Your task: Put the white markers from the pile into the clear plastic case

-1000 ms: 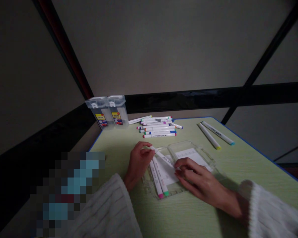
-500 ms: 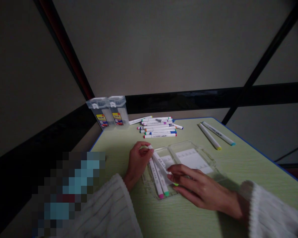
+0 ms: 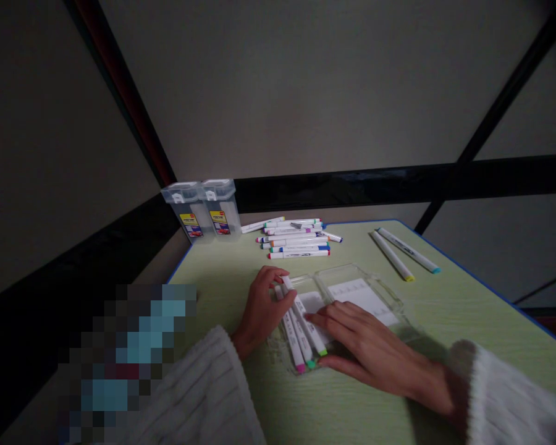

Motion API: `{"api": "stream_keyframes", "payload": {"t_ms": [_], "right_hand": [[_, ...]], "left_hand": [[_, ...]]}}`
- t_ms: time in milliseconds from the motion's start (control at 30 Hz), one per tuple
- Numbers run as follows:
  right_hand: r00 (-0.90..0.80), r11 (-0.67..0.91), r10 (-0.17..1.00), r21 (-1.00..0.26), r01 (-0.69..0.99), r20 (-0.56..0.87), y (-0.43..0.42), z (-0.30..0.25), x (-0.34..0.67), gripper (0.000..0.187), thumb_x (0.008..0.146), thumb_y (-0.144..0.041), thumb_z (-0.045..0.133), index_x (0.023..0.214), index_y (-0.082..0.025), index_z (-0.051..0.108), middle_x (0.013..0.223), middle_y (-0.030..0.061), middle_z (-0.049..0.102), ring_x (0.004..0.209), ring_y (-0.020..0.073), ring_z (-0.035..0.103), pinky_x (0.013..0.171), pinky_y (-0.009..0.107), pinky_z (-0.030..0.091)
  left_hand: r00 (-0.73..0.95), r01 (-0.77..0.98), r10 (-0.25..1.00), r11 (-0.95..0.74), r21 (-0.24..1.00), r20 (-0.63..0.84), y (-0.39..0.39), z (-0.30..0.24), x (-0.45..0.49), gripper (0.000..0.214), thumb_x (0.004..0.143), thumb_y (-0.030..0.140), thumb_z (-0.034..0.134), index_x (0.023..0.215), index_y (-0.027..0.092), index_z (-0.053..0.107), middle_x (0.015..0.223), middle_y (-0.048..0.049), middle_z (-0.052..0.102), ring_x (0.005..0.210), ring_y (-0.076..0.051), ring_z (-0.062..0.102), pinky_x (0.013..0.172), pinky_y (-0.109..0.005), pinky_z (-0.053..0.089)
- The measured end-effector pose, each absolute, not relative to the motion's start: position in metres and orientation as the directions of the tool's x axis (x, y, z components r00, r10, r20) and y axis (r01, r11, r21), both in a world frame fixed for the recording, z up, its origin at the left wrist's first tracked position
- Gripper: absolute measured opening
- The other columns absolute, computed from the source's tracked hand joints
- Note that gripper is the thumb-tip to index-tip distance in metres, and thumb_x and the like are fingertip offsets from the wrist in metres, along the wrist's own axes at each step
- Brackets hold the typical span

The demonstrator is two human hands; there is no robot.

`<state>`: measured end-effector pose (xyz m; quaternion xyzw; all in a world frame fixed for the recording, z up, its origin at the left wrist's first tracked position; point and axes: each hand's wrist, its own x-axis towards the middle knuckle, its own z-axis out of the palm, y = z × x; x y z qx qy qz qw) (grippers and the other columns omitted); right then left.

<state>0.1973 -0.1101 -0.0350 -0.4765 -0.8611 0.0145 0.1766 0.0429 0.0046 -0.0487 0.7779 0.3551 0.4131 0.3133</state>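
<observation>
A clear plastic case (image 3: pixel 380 289) lies open on the pale green table (image 3: pixel 463 309), with a white card in its right half. Three white markers (image 3: pixel 300 337) lie side by side in its left half, their pink, teal and green ends toward me. My left hand (image 3: pixel 265 306) curls its fingers round the far end of the rightmost marker (image 3: pixel 306 315). My right hand (image 3: pixel 356 337) lies flat with its fingers stretched out, fingertips resting on that same marker near its green end.
A heap of several white markers (image 3: pixel 296 238) with coloured caps lies at the table's far side. Two more markers (image 3: pixel 401 253) lie apart at the far right. Two tall clear boxes (image 3: pixel 204 209) with yellow labels stand at the far left corner.
The marker held up between both hands has come down into the case beside the other two. My right hand slid left and flattened over it; my left hand sank with its far end.
</observation>
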Motion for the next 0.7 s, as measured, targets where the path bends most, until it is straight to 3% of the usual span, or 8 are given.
{"api": "stream_keyframes", "payload": {"t_ms": [300,700], "right_hand": [[-0.419,0.478,0.873,-0.269,0.836,0.251,-0.1076,-0.0369,0.1971,0.053,0.081,-0.042,0.047,0.123,-0.012,0.039,0.099,0.0105,0.055,0.091,0.0223,0.048,0.081,0.04,0.038],[-0.443,0.496,0.865,-0.264,0.828,0.236,-0.108,-0.0349,0.1964,0.048,0.082,-0.042,0.045,0.12,-0.013,0.043,0.101,0.0112,0.055,0.092,0.0227,0.048,0.081,0.04,0.037]], "left_hand": [[0.487,0.351,0.784,-0.579,0.736,0.385,0.0018,-0.0524,0.0406,0.035,0.06,0.013,0.06,0.093,0.017,0.049,0.095,-0.0038,0.052,0.093,-0.019,0.048,0.085,-0.037,0.037],[0.589,0.267,0.723,-0.596,0.757,0.361,0.0029,-0.0557,0.0393,0.038,0.06,0.012,0.061,0.095,0.017,0.048,0.096,-0.0039,0.05,0.093,-0.018,0.048,0.083,-0.032,0.039]]}}
